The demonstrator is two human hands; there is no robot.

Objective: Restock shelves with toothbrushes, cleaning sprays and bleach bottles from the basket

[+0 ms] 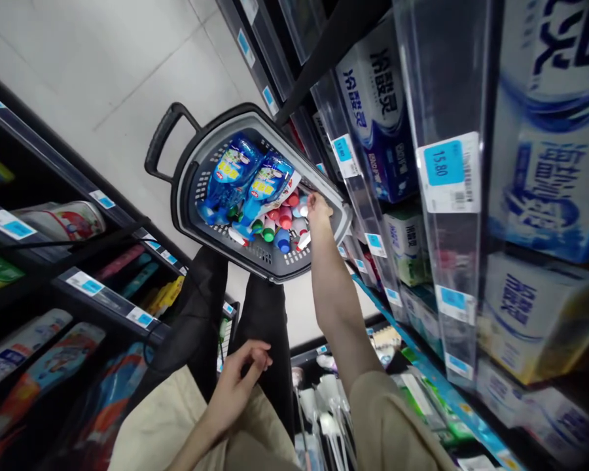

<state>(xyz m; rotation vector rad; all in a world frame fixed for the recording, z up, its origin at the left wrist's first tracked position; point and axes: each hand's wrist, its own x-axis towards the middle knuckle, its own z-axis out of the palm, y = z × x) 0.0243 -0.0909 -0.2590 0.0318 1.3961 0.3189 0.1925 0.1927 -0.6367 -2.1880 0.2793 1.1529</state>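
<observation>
A grey shopping basket (pixel 191 196) with a black pull handle (pixel 163 134) stands on the floor ahead of me. It holds two blue spray bottles (pixel 235 173) and several small bottles with coloured caps (pixel 282 226). My right hand (pixel 318 208) reaches down into the basket's right side, fingers curled over the small bottles; what it holds, if anything, is hidden. My left hand (pixel 240 379) hangs near my waist, fingers loosely bent, holding nothing.
Shelves line both sides of a narrow aisle. On the right stand blue and white boxes (pixel 544 183) behind clear dividers with blue price tags (pixel 444 163). The left shelves (pixel 83 281) carry colourful packs. White brushes (pixel 331 405) hang low on the right.
</observation>
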